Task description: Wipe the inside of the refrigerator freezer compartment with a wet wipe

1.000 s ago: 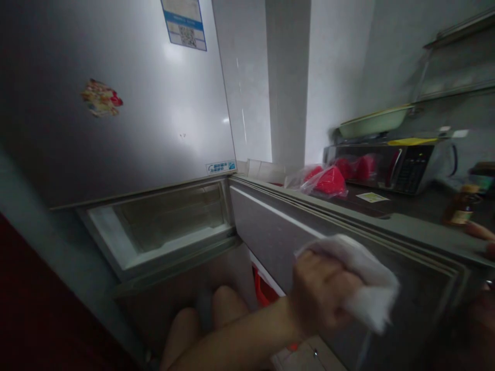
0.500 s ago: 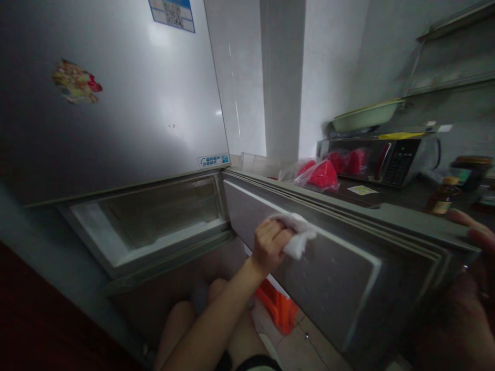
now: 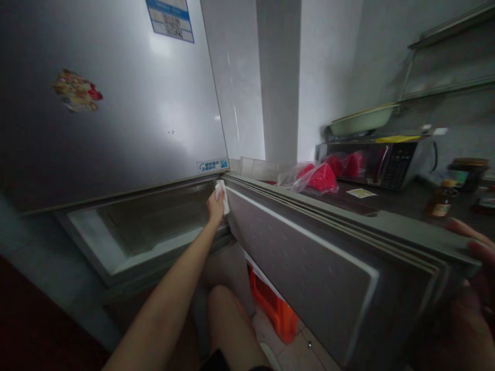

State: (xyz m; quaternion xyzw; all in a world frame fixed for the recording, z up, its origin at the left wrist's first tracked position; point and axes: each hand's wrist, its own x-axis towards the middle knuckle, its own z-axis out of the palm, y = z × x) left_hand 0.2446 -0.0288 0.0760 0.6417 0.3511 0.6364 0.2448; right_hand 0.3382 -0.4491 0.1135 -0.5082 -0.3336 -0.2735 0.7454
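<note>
My left hand is closed around a white cloth, pressed near the hinge end of the opened fridge door. That door has a grey inner panel with a pale raised rim and a ribbed seal. At the far right, my right hand grips the door's outer end, its fingers over the top edge; part of it is dark and cut off by the frame. Left of the door lies the open fridge compartment, with a pale inner frame. Above it the silver upper door is closed.
An orange stool stands on the tiled floor below the door. Behind the door, a dark counter holds a microwave, red items in clear plastic and a small bottle. A pale green basin sits on the microwave.
My left hand has moved with the cloth from the middle of the door's inner panel, left and up to its hinge end. The right hand stays on the door's outer end.
</note>
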